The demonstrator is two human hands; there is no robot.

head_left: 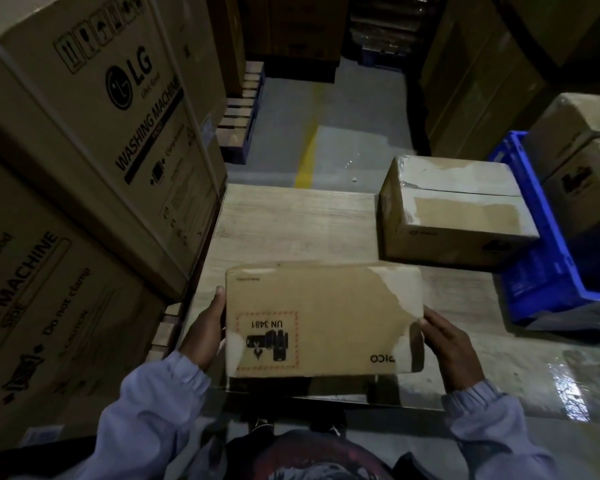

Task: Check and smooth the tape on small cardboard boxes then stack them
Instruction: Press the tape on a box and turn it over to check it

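Left hand: my left hand (207, 329) presses against the left end of the small brown cardboard box (323, 320), fingers laid along that end as far as I can see.
Right hand: my right hand (447, 344) presses the opposite end, one finger reaching up to the taped corner. The two hands are apart, with the box squeezed between them.
Why held so: with a grip on both ends, the broad face is turned up at me and left uncovered, so I can read the tape before smoothing it.
Box position: over the near edge of the pale wooden table (291, 220). I cannot tell whether its underside rests on the table.
Box look: plain brown card, and a red-bordered battery label (267, 341) reading UN 3481 sits upside down to me.
Tape: glossy clear tape (399, 292) wraps the right corner with a ragged, uneven edge. I judge that is the patch to press flat.
Second box: a similar taped cardboard box (454, 216) sits on the far right part of the table, likely the base for stacking.
Crate: a blue plastic crate (534, 237) stands just beside the table's right side.
Cartons: tall printed washing machine cartons (94, 133) rise along the table's left side.
Floor: a yellow floor line (307, 157) runs away beyond the table's far edge.
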